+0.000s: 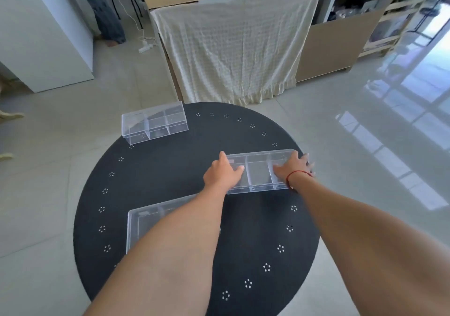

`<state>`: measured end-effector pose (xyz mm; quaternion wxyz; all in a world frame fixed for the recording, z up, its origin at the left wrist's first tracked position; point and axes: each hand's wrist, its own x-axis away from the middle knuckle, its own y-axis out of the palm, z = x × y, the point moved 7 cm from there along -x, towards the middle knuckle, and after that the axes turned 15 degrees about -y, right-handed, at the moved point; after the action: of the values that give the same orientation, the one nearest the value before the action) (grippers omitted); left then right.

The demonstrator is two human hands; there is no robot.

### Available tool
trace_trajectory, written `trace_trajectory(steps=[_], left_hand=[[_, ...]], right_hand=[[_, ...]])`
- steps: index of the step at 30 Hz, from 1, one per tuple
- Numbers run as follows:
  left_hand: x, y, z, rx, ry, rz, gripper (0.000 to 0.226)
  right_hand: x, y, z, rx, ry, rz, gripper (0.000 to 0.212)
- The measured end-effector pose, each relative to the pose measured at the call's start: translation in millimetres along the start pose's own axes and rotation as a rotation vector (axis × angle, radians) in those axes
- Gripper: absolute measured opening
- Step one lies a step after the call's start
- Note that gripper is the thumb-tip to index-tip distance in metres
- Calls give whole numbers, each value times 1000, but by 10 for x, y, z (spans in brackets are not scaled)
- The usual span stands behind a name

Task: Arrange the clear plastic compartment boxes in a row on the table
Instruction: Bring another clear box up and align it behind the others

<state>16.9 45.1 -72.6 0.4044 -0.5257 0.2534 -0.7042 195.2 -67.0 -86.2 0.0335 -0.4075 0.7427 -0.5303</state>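
Observation:
Three clear plastic compartment boxes lie on a round black table (170, 174). One box (258, 172) sits at the right middle; my left hand (222, 172) grips its left end and my right hand (291, 167), with a red string at the wrist, grips its right end. A second box (154, 122) rests at the table's far left edge, slightly overhanging. The third box (143, 220) lies near the front left, partly hidden under my left forearm.
The table stands on a pale tiled floor. Behind it a cream cloth (233, 52) hangs over a wooden counter. A white cabinet (41, 35) is at the left, shelves (389, 18) at the right, and a power strip with cable (146, 46) on the floor.

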Motion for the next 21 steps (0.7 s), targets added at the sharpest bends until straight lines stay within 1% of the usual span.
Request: trace_trajectory(steps=[2, 4, 7, 10, 12, 14, 18, 21], left_hand=[[47, 104, 18, 95, -26, -38, 75], [61, 136, 36, 204, -48, -46, 70], [17, 31, 16, 312, -54, 0, 64], [-76, -253, -69, 379, -37, 101, 52], [-149, -488, -188, 423, -37, 179, 41], [-224, -716, -375, 469, -65, 242, 36], [-333, -1075, -867, 515, -137, 311, 35], [-361, -1212, -1268, 519, -190, 308, 43]], right_hand=[[23, 86, 182, -130, 57, -32, 85], [32, 107, 223, -224, 82, -11, 84], [37, 34, 70, -262, 70, 50, 79], [-15, -43, -298, -268, 2, 57, 77], [-52, -24, -618, -287, -51, 36, 76], [-59, 59, -950, -298, -101, 5, 76], [23, 345, -1544, -276, -199, -80, 76], [136, 643, -1872, -245, -251, -160, 78]])
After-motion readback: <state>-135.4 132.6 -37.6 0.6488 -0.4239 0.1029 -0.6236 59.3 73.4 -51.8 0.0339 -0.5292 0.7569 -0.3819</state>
